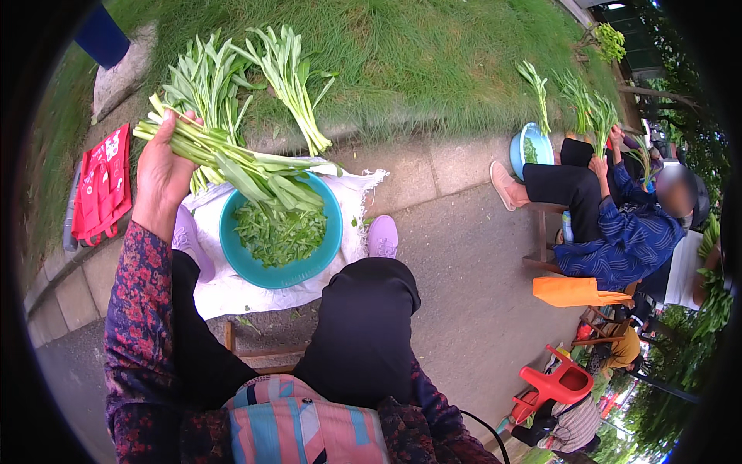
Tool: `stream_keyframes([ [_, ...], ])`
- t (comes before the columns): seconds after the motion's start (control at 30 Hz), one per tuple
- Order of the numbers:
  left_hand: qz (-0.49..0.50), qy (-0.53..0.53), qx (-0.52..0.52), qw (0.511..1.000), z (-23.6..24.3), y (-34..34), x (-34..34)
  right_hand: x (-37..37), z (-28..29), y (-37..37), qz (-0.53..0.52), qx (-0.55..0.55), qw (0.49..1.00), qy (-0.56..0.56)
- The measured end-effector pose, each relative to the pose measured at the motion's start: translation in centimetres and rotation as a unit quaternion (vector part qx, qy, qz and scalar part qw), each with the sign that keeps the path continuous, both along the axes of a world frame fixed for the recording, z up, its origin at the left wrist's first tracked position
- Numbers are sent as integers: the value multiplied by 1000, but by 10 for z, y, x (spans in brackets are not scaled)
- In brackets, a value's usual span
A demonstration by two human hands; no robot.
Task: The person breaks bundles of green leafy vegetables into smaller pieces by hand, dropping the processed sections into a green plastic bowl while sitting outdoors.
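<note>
My left hand is closed around the stems of a bunch of leafy greens. The stem ends stick out to the left of my fingers, and the leaves hang over a teal basin. Inside the basin lie short, cut green leaves. A white sack cloth is spread beneath the basin, between my feet in lilac shoes. Of my right arm only the flowered sleeve shows by my right knee; the hand is out of sight.
Two more bunches, a left one and a right one, lie on the grass edge ahead. A red bag sits at left. To the right, a seated person holds greens near a light blue basin; a red plastic chair stands behind.
</note>
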State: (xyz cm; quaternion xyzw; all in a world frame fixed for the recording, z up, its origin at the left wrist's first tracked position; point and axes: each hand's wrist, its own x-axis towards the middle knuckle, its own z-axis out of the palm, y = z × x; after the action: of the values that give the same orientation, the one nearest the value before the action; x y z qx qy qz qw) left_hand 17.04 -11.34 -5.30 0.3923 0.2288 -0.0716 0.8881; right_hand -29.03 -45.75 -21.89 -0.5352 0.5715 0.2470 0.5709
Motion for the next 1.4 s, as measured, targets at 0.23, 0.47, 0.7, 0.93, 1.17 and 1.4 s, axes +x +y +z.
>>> stream_keyframes([
  [0.23,-6,10,7,1000,2,0,1,3,5,0,-3,-14,1000,-3],
  [0.47,16,14,-13,1000,4,-4,1,9,18,-6,7,-45,999,-24],
  [0.7,27,15,-6,1000,16,-11,-3,61,24,-24,65,-159,981,-93],
  [0.93,0,22,15,1000,14,-9,-10,104,13,-30,207,-226,950,-57],
  [1.17,-13,4,13,1000,7,-6,-11,101,3,-36,246,-247,937,-24],
  [1.4,-111,-74,-19,991,22,-6,-14,132,47,-90,32,-305,931,-200],
])
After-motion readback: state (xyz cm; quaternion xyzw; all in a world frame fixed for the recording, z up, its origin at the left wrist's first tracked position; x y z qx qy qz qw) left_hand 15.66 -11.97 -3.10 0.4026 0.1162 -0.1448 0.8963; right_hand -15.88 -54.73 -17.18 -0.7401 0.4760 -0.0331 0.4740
